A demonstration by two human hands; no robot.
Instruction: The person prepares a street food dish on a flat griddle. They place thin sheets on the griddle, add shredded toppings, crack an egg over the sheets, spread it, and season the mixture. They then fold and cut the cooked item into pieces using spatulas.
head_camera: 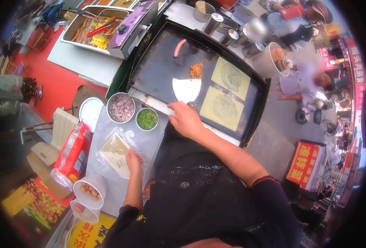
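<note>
My left hand [135, 161] grips the right edge of a stack of pale square dough sheets [113, 152], which lies on plastic film on the metal counter. My right hand [186, 120] is at the front edge of the black griddle [158, 68], over the handle end of a wide scraper [186, 89]. Whether its fingers close around that handle is hidden. The scraper's blade lies flat on the griddle, just below shredded carrot [196, 70]. A sausage [179, 48] lies farther back. Two square dough sheets, a far one [231, 74] and a near one [221, 108], lie on the right.
Bowls of chopped onion [121, 108] and chopped green onion [147, 119] stand left of my right hand. Eggs [90, 190] sit in a white tub near a red plastic package [73, 155]. A purple-fronted cooker [133, 28], lidded canisters [213, 23] and a bucket of bottles [266, 63] flank the griddle.
</note>
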